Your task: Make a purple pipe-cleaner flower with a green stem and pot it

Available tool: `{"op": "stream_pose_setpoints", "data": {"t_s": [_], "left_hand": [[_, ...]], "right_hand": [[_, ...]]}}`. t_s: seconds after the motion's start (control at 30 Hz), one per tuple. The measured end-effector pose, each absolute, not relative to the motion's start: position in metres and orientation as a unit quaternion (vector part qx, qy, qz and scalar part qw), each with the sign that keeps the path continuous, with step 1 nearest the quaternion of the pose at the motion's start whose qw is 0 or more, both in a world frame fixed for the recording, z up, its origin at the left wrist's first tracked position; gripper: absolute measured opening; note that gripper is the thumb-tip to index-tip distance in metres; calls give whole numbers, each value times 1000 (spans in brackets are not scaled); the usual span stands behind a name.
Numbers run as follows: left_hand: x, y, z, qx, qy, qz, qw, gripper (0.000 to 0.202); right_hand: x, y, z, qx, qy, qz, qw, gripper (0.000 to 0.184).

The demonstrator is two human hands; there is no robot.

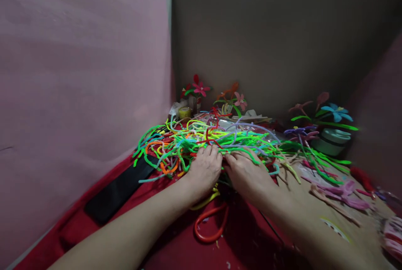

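Observation:
My left hand [205, 172] is closed, its fingers curled at the near edge of a heap of colourful pipe cleaners [232, 139]. A bent red pipe cleaner [207, 140] rises at its fingertips and appears to be held there. Close beside it, my right hand [248, 172] is closed too, thumb and fingers pinched together; what they grip is hidden. A green pipe cleaner [243, 151] passes over the back of the right fingers. Below the hands lies a red loop handle [211, 225] on the red cloth [176, 236], with a yellow strand [205, 201] just above it.
A black phone-like slab [117, 192] lies left. Fuzzy flowers stand behind: pink [201, 89], orange [230, 91] and blue [336, 112]. A yellow tape roll [184, 113] sits near the wall. Pink fuzzy pieces [348, 194] rest on brown cardboard [301, 194], right.

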State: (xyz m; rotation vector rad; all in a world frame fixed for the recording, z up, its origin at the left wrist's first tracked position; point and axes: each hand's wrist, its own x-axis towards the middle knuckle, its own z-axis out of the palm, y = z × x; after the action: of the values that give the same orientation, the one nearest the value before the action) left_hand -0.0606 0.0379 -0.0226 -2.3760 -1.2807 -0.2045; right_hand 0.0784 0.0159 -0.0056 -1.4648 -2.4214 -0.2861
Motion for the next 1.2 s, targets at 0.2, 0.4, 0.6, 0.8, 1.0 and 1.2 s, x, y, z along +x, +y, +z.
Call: {"op": "stream_pose_setpoints", "data": {"t_s": [0.2, 0.4, 0.6, 0.8, 1.0, 1.2], "left_hand": [[-62, 41, -29, -856, -466, -98, 202, 34], [-62, 40, -30, -845, -450, -131, 256, 37], [-60, 26, -16, -844, -339, -265, 319, 28], [-60, 23, -16, -887, -290, -256, 252, 22], [-66, 35, -16, -869, -367, -223, 247, 21], [-77, 55, -19, -827, -486, -169, 229, 30]], "right_hand": [[70, 14, 2, -429, -860, 22, 275, 41], [78, 40, -17, -456, -856, 10, 245, 67], [84, 64, -10, -402, -894, -67, 185, 56], [77, 93, 3, -471, -862, -16, 187, 57], [88, 142, 31, -503, -826, 69, 244, 31], [103, 167, 38, -496, -797, 204, 278, 27]]}}
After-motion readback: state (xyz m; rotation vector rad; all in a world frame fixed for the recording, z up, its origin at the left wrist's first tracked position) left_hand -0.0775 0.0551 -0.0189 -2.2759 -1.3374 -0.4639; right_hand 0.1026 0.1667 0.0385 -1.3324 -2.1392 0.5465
